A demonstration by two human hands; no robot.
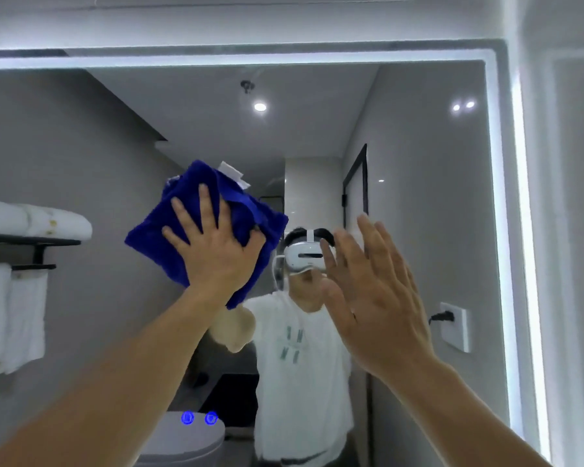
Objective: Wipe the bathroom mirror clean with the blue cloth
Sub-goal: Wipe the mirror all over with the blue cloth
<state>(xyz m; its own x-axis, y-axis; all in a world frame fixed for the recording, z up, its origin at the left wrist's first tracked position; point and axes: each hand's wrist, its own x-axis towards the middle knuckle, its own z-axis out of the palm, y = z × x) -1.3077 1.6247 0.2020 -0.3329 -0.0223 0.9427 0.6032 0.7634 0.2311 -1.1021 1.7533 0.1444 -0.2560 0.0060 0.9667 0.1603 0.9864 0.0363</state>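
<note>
We faced the lit-edged mirror (418, 197), which reflected grey walls and a towel rack (21, 244). Our left hand (213, 247) pressed the blue cloth (189, 210) flat against the glass, fingers spread. Our right hand (375, 298) hovered beside it, fingers straight, holding nothing.

We extend both bare forearms upward from the lower frame corners. Our left hand (213, 244) is raised with palm facing away, fingers (182, 210) straight and spread, thumb angled out to the right. Our right hand (375, 294) is raised beside it, held apart, fingers straight and close together, slightly tilted left.
</note>
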